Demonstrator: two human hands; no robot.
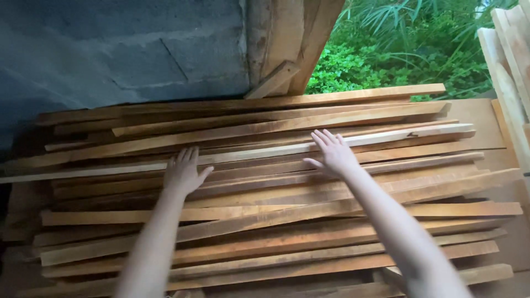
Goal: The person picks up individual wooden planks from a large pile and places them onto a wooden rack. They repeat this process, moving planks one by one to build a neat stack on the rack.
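A wide stack of long, thin wooden slats (265, 221) lies in front of me, running left to right. Both my arms reach out over it. My left hand (184, 171) is spread flat, palm down, over slats near the middle left of the pile. My right hand (333, 153) is also flat with fingers apart, hovering over or touching a pale slat (243, 155) higher on the pile. Neither hand grips anything.
A grey block wall (110, 49) stands behind the stack. Wooden boards (292, 44) lean upright at the wall's corner. More pale planks (510, 66) stand at the right edge. Green foliage (397, 49) shows beyond the stack.
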